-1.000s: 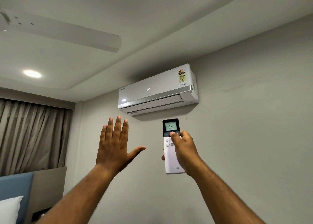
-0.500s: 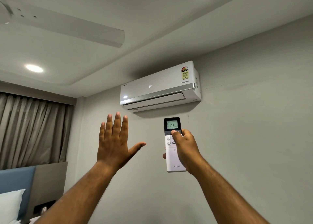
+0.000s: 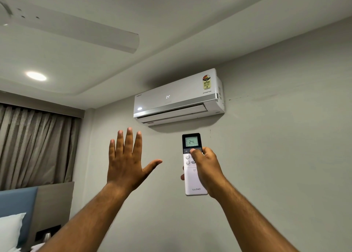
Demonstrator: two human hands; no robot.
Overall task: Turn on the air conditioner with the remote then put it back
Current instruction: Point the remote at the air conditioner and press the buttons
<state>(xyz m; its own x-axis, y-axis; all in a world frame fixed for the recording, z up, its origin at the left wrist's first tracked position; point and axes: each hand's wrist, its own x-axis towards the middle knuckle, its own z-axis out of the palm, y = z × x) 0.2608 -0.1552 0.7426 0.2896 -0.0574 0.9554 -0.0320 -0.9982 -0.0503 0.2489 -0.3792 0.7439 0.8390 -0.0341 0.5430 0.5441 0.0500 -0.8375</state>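
Observation:
A white air conditioner (image 3: pixel 177 97) hangs high on the grey wall, its front showing "24" and its lower flap slightly apart from the body. My right hand (image 3: pixel 206 169) holds a white remote (image 3: pixel 192 181) upright just below the unit, pointed at it. The remote's screen reads 24 and my thumb rests on a button just under the screen. My left hand (image 3: pixel 127 162) is raised to the left of the remote, palm toward the wall, fingers spread, holding nothing.
A ceiling fan blade (image 3: pixel 76 32) and a lit round ceiling light (image 3: pixel 36 76) are overhead at the left. Grey curtains (image 3: pixel 36 146) hang at the left, above a blue headboard (image 3: pixel 17 200) and a white pillow (image 3: pixel 9 229).
The view has drifted slightly, so the air conditioner sits a little higher and further right. My thumb has crept up the remote toward the screen. The left hand stays raised and spread.

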